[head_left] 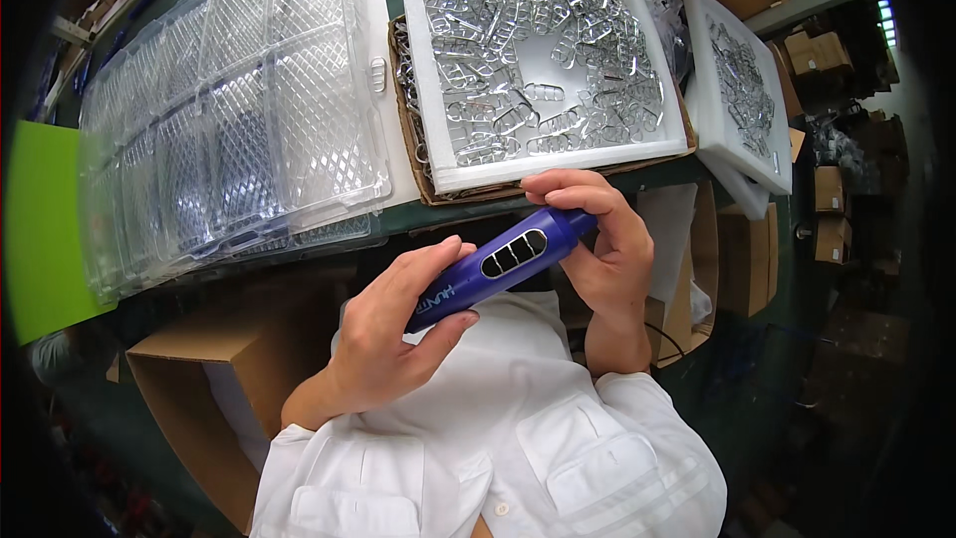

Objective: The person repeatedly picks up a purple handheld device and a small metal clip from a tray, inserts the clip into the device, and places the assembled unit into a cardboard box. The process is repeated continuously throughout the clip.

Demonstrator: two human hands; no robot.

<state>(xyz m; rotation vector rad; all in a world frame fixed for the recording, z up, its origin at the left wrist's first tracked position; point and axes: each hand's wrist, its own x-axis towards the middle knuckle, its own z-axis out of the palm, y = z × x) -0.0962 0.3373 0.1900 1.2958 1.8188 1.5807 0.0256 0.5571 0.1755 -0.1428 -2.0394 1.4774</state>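
A blue, tube-shaped device (468, 284) is held at a slant in front of my chest, its right end higher. On its upper side is a black oval panel (514, 254) edged by a silver frame with crossbars. My left hand (383, 329) is closed round the lower left end, thumb beneath and fingers over the top. The narrower right end lies in my right hand (609, 244), between the thumb and the bent fingers. Just beyond the hands, a white foam tray (560, 167) holds many loose silver metal frames (543, 92) shaped much like the one on the device.
The foam tray rests on a cardboard box (423, 179). To the left lie clear plastic blister trays (229, 110) and a bright green sheet (45, 229). A second foam tray (707, 90) of metal pieces leans at right. Open cartons (199, 339) stand below the table edge.
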